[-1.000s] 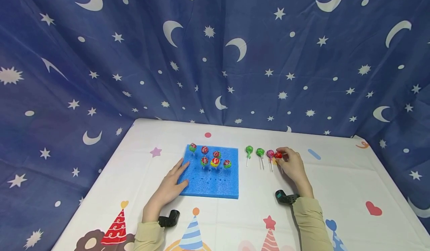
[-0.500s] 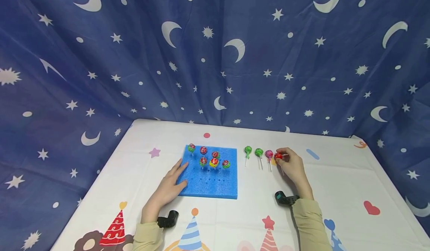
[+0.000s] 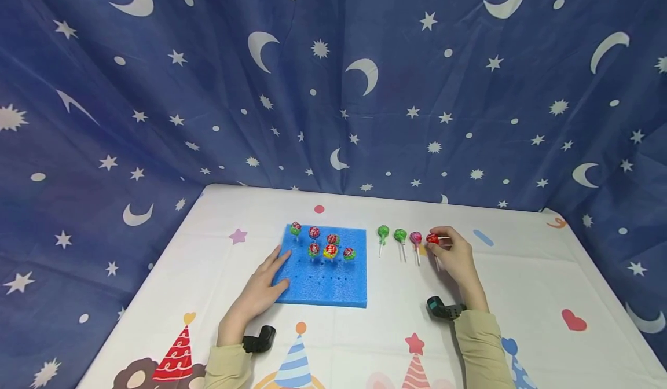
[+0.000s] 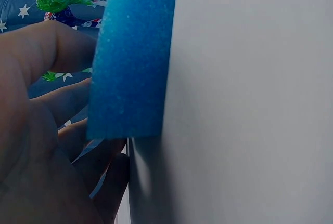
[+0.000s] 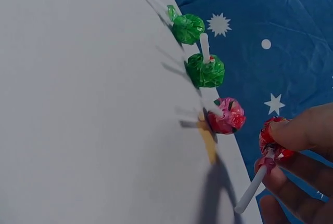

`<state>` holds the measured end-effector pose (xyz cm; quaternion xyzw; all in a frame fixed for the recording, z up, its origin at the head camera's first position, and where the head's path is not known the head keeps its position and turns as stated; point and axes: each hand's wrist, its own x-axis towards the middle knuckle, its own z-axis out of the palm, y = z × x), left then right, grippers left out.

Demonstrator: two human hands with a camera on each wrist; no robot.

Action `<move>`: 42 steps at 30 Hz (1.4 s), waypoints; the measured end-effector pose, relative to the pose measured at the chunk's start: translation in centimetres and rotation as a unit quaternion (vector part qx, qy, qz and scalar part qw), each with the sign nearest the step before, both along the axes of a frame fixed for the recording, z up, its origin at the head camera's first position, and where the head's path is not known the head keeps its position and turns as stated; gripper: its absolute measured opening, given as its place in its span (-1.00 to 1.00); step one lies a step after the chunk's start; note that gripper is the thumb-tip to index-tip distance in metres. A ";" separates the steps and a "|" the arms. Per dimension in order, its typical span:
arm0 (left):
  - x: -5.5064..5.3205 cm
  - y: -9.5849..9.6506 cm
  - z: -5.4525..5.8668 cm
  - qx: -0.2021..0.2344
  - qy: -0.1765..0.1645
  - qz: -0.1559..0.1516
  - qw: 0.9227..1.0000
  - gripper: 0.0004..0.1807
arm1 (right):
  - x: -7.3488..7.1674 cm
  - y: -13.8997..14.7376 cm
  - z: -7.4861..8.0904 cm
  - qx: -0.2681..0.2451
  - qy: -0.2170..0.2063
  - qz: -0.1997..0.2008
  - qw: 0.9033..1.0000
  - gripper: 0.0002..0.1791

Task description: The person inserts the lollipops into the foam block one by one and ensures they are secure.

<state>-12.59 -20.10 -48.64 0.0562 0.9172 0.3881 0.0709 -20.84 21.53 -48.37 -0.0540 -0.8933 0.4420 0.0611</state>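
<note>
My left hand [image 3: 255, 296] rests against the left edge of a blue foam board [image 3: 328, 293], its fingers spread and fairly straight. In the left wrist view the board's thick edge [image 4: 132, 78] meets those fingers. Several wrapped lollipops stand upright in the board's back half, among them a yellow-and-red one [image 3: 330, 252]. At the right, my right hand [image 3: 454, 256] pinches a red lollipop [image 5: 271, 140] by its wrapped head between thumb and fingers, the white stick pointing down. Beside it lie a pink lollipop [image 3: 415, 238] and two green ones, the nearer green lollipop [image 3: 400, 235] and a farther green lollipop [image 3: 383, 231].
Rows of small holes [image 3: 319, 279] show in the board's front half. A white patterned tablecloth [image 3: 396, 302] covers the table. Behind it hangs a dark blue curtain [image 3: 292, 117] with moons and stars.
The red lollipop in my right hand has shifted slightly right, away from the pink one. My left hand stays at the board. The whole head view has drifted a little.
</note>
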 end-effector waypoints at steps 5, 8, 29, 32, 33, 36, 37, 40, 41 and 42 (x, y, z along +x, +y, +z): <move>0.0 0.0 0.0 0.000 0.002 0.000 1.000 -0.32 | 0.4 -0.2 0.2 0.006 0.018 -0.003 1.000 -0.64; 0.0 0.0 0.0 0.000 0.003 0.000 1.000 -0.32 | 0.5 -0.4 0.4 0.004 0.032 -0.011 0.999 -0.65; -0.1 0.0 -0.3 -0.002 0.002 0.003 1.000 -0.32 | 1.0 -0.3 0.0 -0.045 0.104 -0.009 0.994 -0.67; -0.1 0.0 -0.3 -0.002 0.002 0.003 1.000 -0.32 | 1.4 -0.8 0.9 -0.046 0.109 -0.008 0.993 -0.67; -0.1 0.0 -0.3 -0.002 0.002 0.004 1.000 -0.32 | 1.5 -0.9 1.1 -0.054 0.112 -0.003 0.992 -0.67; -0.1 0.0 -0.3 -0.002 0.001 0.004 1.000 -0.32 | 2.0 -1.9 2.5 -0.042 0.099 -0.004 0.994 -0.68; -0.1 0.0 -0.2 -0.001 0.001 0.005 1.000 -0.32 | 2.1 -2.1 2.8 -0.042 0.099 -0.002 0.994 -0.68; 0.0 0.1 -0.1 -0.001 0.000 0.006 1.000 -0.32 | 2.3 -2.7 3.5 -0.043 0.101 0.008 0.994 -0.67; 0.0 0.1 -0.1 0.000 0.000 0.007 1.000 -0.32 | 2.4 -2.8 3.7 -0.043 0.104 0.012 0.994 -0.67; 0.0 0.1 -0.1 0.000 -0.001 0.007 1.000 -0.32 | 2.5 -3.0 3.9 -0.045 0.107 0.017 0.993 -0.67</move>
